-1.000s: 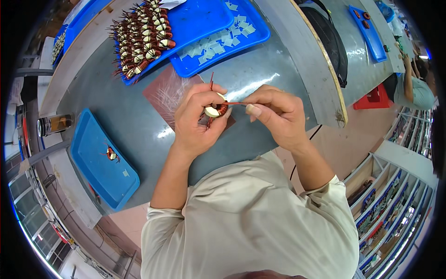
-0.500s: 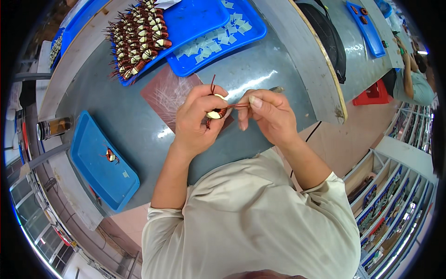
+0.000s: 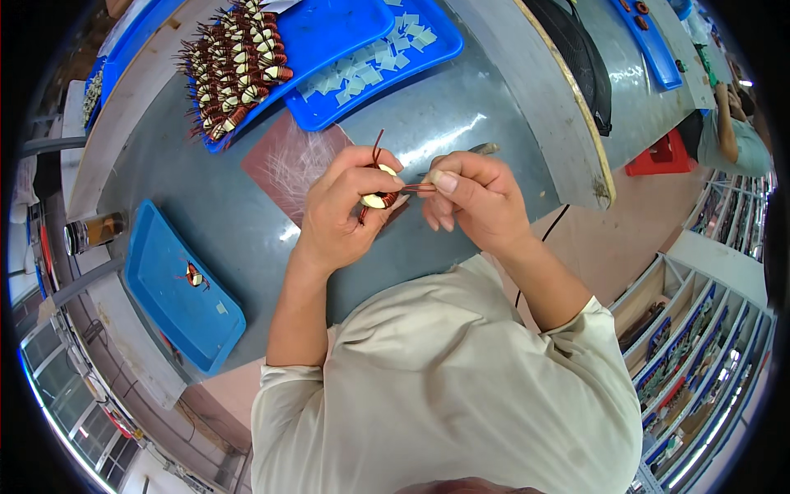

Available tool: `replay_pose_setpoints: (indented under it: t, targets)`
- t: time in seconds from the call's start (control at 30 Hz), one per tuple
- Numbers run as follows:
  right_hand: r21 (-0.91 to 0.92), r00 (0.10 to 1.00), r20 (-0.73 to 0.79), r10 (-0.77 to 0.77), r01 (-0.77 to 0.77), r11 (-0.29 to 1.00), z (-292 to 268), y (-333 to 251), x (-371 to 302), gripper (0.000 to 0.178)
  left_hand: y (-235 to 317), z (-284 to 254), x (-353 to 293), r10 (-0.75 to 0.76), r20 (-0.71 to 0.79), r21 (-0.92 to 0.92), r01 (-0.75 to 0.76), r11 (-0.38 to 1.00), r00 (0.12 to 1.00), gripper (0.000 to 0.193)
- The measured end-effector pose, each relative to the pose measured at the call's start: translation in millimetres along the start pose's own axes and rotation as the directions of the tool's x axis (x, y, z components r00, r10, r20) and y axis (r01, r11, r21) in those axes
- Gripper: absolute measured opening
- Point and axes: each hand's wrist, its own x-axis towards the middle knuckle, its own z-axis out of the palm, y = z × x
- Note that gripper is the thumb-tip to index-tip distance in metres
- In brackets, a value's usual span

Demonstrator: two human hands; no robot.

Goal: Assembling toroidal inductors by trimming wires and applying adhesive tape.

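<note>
My left hand (image 3: 336,210) is closed round a wire-wound coil (image 3: 378,200) with a cream-coloured middle and dark red copper windings. One wire end sticks up above the fingers and another shows below them. From the coil's right side copper wire leads (image 3: 418,188) run across to my right hand (image 3: 481,202), which pinches their ends between thumb and forefinger. The other fingers of that hand are bent loosely. Under and left of the left hand lies a worn reddish-brown square sheet (image 3: 276,169) on the grey table (image 3: 411,263). Behind the right hand a thin tool (image 3: 485,149) is partly hidden.
Several similar coils (image 3: 239,70) fill the left of a blue tray (image 3: 337,33) at the back. A second blue tray (image 3: 317,119) beneath holds small pale squares. At the left, another blue tray (image 3: 177,309) holds one coil. A wooden-edged partition (image 3: 568,99) stands right.
Both hands keep their hold on the coil and its leads. My right hand's lower fingers have shifted slightly. The whole view has moved a little.
</note>
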Motion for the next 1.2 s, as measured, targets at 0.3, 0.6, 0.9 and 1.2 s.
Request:
replay_pose_setpoints:
  t: [0.3, 0.6, 0.9, 1.2]
  targets:
    - [0.009, 0.976, -0.161, 0.148, -0.149, 0.989, 11.2, -0.4, 4.1, 0.029, 2.0, -1.9, 1.9, 0.055, -0.061, 0.169, -0.044, 0.985, 0.997, 0.038]
    - [0.052, 0.958, -0.083, 0.274, -0.271, 0.961, -2.3, 9.5, 4.8, 0.039, -1.2, 3.1, 0.4, 0.064, 0.006, 0.24, -0.064, 0.969, 0.998, 0.036]
    - [-0.482, 0.982, -0.185, -0.037, -0.058, 0.874, 13.0, 7.6, 4.6, 0.039, -1.3, 8.0, 0.1, 0.046, -0.028, 0.378, -0.032, 0.925, 0.999, 0.033]
    - [-0.603, 0.968, -0.25, -0.025, -0.135, 0.787, 3.8, 13.5, 2.9, 0.037, 3.0, 8.8, 1.0, 0.076, 0.06, 0.533, -0.097, 0.84, 0.995, 0.027]
